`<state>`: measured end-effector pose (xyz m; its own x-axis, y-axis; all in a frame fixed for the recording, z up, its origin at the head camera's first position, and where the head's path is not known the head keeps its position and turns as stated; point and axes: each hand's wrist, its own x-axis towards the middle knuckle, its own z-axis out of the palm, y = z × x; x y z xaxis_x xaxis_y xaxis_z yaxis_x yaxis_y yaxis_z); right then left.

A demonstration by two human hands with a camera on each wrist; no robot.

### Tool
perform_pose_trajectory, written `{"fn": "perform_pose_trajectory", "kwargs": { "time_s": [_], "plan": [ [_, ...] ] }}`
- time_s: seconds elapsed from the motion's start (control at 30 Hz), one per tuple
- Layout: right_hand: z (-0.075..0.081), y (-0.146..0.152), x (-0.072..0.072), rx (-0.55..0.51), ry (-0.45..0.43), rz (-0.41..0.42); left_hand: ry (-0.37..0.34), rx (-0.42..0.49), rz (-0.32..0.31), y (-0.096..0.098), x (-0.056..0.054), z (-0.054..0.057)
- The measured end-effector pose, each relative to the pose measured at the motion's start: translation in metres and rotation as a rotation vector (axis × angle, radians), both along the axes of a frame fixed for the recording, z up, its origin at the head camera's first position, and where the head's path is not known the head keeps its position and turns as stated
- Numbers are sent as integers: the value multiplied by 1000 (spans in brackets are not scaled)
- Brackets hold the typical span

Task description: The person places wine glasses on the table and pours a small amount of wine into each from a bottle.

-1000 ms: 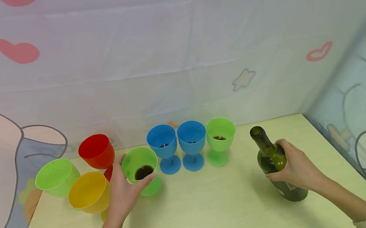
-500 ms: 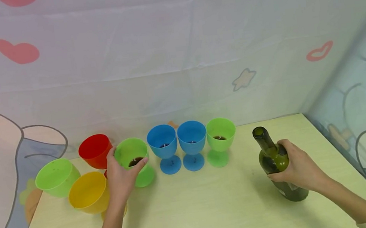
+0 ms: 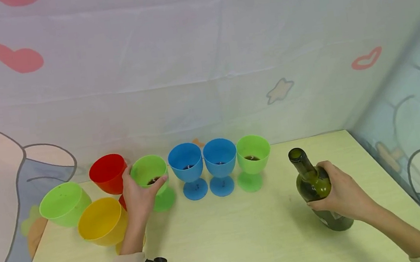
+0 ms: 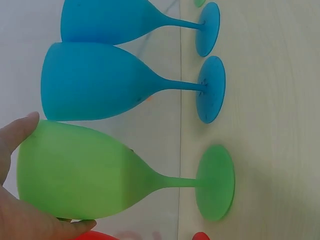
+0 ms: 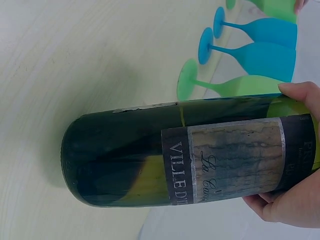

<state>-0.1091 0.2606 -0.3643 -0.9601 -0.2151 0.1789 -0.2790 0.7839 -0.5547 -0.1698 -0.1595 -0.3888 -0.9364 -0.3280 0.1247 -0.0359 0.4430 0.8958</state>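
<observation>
My left hand (image 3: 140,199) grips the bowl of a green goblet (image 3: 163,199) with dark liquid inside. In the left wrist view that green goblet (image 4: 80,172) appears beside a blue goblet (image 4: 95,82), its foot at the table surface. On the right, my right hand (image 3: 343,195) holds a dark green wine bottle (image 3: 317,185) round its upper body, the mouth uncorked. A label (image 5: 235,160) covers the side of the bottle in the right wrist view. Two blue goblets, one (image 3: 185,164) and another (image 3: 220,160), and a second green goblet (image 3: 253,156) stand in a row, each with a little dark liquid.
Left of my left hand cluster a red goblet (image 3: 108,175), a yellow goblet (image 3: 104,223) and another green goblet (image 3: 67,205), with no liquid visible in them. A printed cloth (image 3: 202,62) hangs behind the pale table (image 3: 230,241).
My left hand has carried the green goblet back and slightly left, into line beside the blue goblets. The right hand and the bottle have hardly moved.
</observation>
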Motion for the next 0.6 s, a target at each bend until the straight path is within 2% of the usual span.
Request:
{"fn": "perform_pose_trajectory", "kwargs": {
  "time_s": [0.33,0.6],
  "plan": [
    [1,1,1,-2,-12,-8,-3,-25,-14,-2,-11,-1],
    [1,1,1,-7,-11,-7,-39,-22,-26,-5,-18,0]
  ]
}}
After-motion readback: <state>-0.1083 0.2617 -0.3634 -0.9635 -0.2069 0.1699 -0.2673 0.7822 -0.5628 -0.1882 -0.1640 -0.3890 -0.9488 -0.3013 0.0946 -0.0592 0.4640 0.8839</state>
